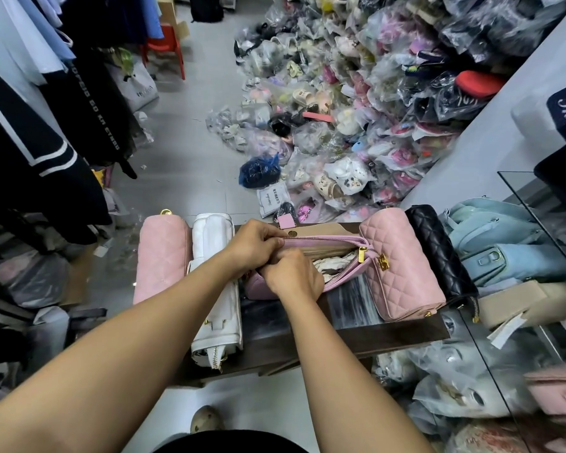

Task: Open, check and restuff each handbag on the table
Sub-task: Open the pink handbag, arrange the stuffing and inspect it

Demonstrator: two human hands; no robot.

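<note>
At centre frame on the bench, my left hand pinches the lilac handbag at its far zip edge, and my right hand curls over the near rim. I'd spread the mouth evenly and keep the paper stuffing off the teeth.

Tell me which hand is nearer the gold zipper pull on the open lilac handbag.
Right. The right hand grips the near rim of the lilac handbag, just left of the gold zipper pull; the left hand pinches the far rim, farther left.
</note>
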